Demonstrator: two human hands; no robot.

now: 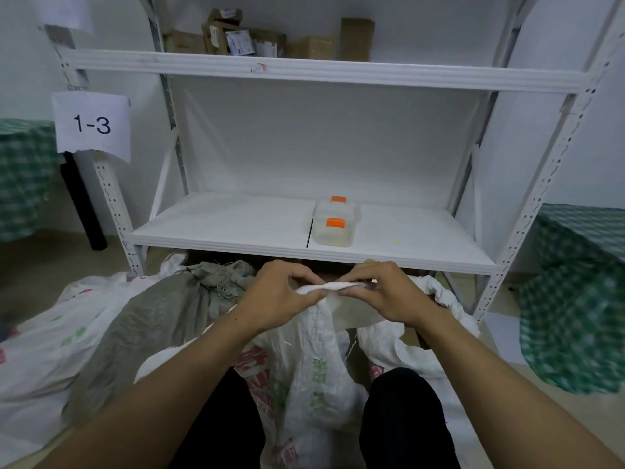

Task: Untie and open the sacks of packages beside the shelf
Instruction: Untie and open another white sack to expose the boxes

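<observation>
A white woven sack (314, 377) with red and green print stands between my knees in front of the white shelf (304, 245). Its mouth edge is pulled up into a taut strip. My left hand (280, 296) pinches that edge from the left and my right hand (385, 292) pinches it from the right, fingertips nearly meeting. A grey sack (145, 326), its neck bunched and tied, lies to the left. Another white printed sack (44, 350) lies further left. What is inside the sacks is hidden.
A clear plastic box with orange clips (334, 221) sits on the lower shelf board. Cardboard parcels (257, 38) fill the upper shelf. A paper label reading 1-3 (91, 125) hangs on the left post. Green checked cloths (581, 292) cover furniture on both sides.
</observation>
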